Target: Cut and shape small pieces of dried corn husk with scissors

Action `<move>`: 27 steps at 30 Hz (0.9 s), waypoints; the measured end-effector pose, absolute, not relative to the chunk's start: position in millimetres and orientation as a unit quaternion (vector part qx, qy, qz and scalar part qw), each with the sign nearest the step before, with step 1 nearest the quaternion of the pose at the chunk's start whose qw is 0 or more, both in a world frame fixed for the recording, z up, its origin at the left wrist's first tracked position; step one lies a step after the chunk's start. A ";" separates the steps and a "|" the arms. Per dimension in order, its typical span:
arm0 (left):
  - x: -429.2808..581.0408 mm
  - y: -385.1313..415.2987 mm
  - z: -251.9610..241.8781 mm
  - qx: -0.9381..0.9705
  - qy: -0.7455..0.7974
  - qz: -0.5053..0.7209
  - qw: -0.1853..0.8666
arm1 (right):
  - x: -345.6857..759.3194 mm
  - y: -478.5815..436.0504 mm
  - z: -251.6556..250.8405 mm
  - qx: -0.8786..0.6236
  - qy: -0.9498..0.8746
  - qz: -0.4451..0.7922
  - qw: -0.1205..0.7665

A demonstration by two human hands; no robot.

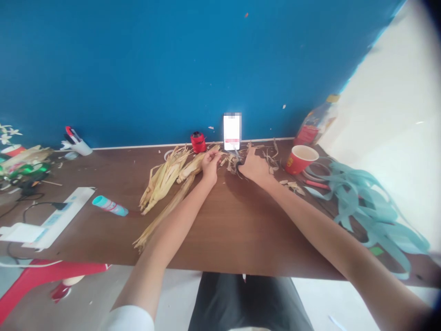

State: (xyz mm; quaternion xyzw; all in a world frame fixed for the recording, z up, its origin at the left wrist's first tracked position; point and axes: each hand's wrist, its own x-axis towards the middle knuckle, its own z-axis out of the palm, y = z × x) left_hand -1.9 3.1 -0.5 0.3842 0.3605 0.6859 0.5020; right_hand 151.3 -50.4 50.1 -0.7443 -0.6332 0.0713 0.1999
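Note:
My left hand [210,166] is closed in a pinch at the far end of a long dried corn husk [172,207], which trails back toward the table's near edge. My right hand [255,166] is wrapped around scissors [238,164] with dark handles, their blades pointing away toward the phone. Dry husk scraps [229,161] lie between and around the two hands. Left of my left hand rests a bundle of pale dried husks [167,177]. Exactly what sits between my left fingertips is too small to make out clearly.
A lit phone [232,131] leans on the blue wall beside a red container [198,142]. To the right are a red paper cup [301,159], a bottle [312,126] and tangled teal ribbon [365,202]. A blue tube [110,205] and power strip [64,218] lie left.

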 end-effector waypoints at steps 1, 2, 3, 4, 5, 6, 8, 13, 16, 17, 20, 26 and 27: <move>-1.7 2.8 -1.0 0.386 0.369 0.691 0.487 | 153.6 -50.3 52.7 -0.741 -0.639 0.071 0.193; -1.5 2.2 -1.0 0.389 0.377 0.694 0.474 | 155.6 -50.6 55.2 -0.738 -0.645 0.069 0.187; -1.4 1.5 -0.8 0.392 0.384 0.694 0.466 | 157.1 -51.3 57.6 -0.733 -0.653 0.067 0.177; -1.3 0.5 -0.2 0.395 0.388 0.693 0.462 | 157.7 -52.5 60.1 -0.728 -0.663 0.066 0.163; -1.2 -0.5 0.7 0.398 0.390 0.691 0.461 | 157.5 -54.1 62.7 -0.722 -0.673 0.065 0.144; -1.0 -1.6 1.7 0.401 0.388 0.688 0.463 | 156.3 -56.3 65.5 -0.715 -0.686 0.064 0.119; -0.4 -4.0 3.8 0.411 0.385 0.681 0.469 | 152.2 -61.6 71.0 -0.700 -0.710 0.056 0.064; 2.1 -10.9 7.6 0.471 0.381 0.653 0.454 | 142.4 -74.8 78.3 -0.654 -0.756 0.018 -0.017; 2.6 -14.8 9.0 0.498 0.378 0.650 0.432 | 141.6 -76.7 77.8 -0.624 -0.781 0.021 -0.018; 2.4 -15.6 9.3 0.501 0.377 0.650 0.429 | 141.9 -75.1 76.8 -0.623 -0.782 0.017 -0.006; 1.5 -16.4 9.5 0.506 0.372 0.645 0.435 | 143.9 -63.5 69.8 -0.642 -0.760 0.021 0.102; 1.9 -15.2 7.7 0.526 0.365 0.617 0.457 | 152.4 -36.4 38.6 -0.595 -0.654 0.262 0.387; 2.1 -15.1 7.4 0.533 0.365 0.611 0.457 | 153.8 -34.3 34.0 -0.585 -0.638 0.280 0.415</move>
